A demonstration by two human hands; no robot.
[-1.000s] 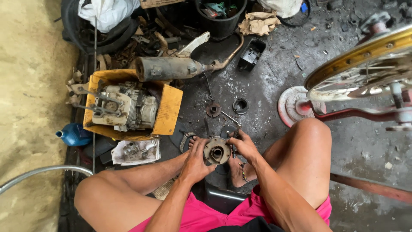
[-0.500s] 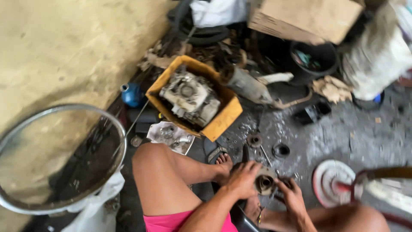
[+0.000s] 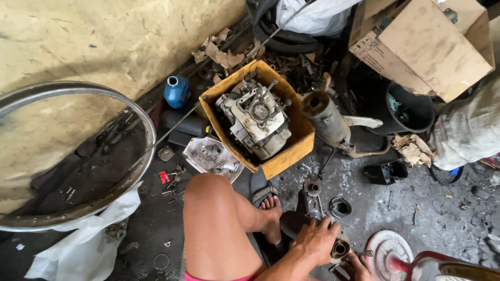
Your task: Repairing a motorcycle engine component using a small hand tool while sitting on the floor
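Low at the bottom edge, between the person's knees, the left hand (image 3: pixel 315 240) wraps its fingers over a small round metal part (image 3: pixel 339 248), pressing it steady from above. Beneath it the right hand (image 3: pixel 359 260) props the part from the other side (whether its fingers are closed I cannot tell; it is mostly cut off). An engine block (image 3: pixel 255 117) sits in a yellow crate (image 3: pixel 291 151) ahead, kept off the greasy floor (image 3: pixel 432 208), loose bits beside it.
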